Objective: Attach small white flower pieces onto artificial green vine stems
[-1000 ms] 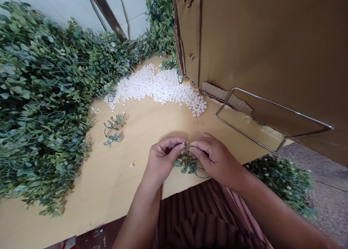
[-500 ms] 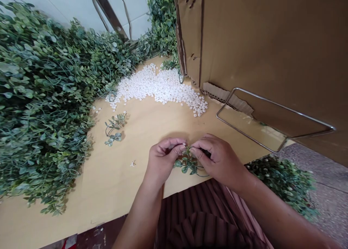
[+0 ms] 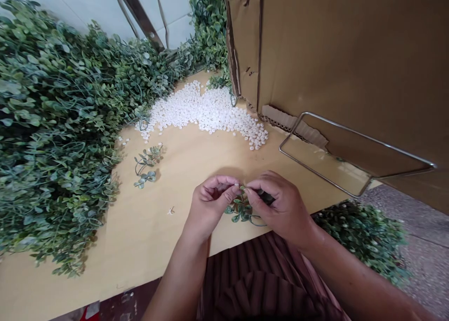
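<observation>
My left hand (image 3: 209, 203) is pinched shut, with a small white bead-like piece (image 3: 237, 185) at its fingertips. Facing it, my right hand (image 3: 282, 203) pinches the tip of an artificial leaf sprig (image 3: 240, 211). The two sets of fingertips almost meet above the near part of the table (image 3: 154, 246). Leaves of the sprig hang below my fingers, and a thin stem curves out under my right hand. Beyond my hands lies a heap of small white pieces (image 3: 210, 110). Exactly how the held piece and the sprig tip touch is too small to tell.
A large mass of artificial greenery (image 3: 63, 120) covers the left side. A loose sprig (image 3: 147, 164) and a tiny white scrap (image 3: 170, 210) lie nearer. At right stand a cardboard box (image 3: 343, 54) and a bent wire frame (image 3: 322, 175). More greenery (image 3: 361, 239) sits below the table's right edge.
Both hands stay nearly in place, fingertips still together. The sprig tip in my right fingers has shifted slightly, and a green leaf now shows between the fingertips.
</observation>
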`<action>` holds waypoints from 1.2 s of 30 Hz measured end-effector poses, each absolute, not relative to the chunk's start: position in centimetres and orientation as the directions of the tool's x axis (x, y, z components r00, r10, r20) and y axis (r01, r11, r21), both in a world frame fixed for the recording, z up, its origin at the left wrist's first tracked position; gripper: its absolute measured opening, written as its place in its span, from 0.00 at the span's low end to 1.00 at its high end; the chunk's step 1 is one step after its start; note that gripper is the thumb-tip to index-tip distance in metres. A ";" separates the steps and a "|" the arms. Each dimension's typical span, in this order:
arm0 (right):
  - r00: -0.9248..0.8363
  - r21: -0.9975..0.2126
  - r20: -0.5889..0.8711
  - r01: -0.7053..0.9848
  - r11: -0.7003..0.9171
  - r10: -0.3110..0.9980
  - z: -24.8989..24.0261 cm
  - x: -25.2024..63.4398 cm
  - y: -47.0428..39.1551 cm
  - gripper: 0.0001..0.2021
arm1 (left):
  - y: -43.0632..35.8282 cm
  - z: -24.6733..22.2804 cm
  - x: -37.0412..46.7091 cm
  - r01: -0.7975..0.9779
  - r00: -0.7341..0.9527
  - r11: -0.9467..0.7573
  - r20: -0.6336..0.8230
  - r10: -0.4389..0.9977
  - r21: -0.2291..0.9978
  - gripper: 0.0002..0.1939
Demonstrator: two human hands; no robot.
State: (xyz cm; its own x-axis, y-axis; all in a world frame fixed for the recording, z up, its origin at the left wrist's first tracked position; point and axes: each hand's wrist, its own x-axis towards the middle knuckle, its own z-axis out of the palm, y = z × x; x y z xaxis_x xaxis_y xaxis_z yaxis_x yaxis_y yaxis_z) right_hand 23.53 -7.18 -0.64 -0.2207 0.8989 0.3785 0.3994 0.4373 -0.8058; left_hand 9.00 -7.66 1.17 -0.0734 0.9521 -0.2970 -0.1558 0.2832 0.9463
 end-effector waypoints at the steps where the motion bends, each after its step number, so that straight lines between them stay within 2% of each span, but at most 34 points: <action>1: -0.220 -0.806 0.379 0.399 0.438 0.899 -0.6 23.5 -7.2 0.07 | -7.7 1.2 9.1 -0.157 -0.071 0.282 -0.296 0.953 0.946 0.11; 11: -0.214 -0.809 0.384 0.391 0.439 0.898 -0.6 23.5 -7.3 0.08 | -7.6 1.3 9.5 -0.154 -0.123 0.351 -0.371 0.920 0.923 0.12; 36: -0.234 -0.777 0.441 0.383 0.499 0.866 -0.8 23.7 -7.4 0.08 | -7.6 0.9 9.5 -0.086 -0.121 0.302 -0.311 0.943 0.949 0.07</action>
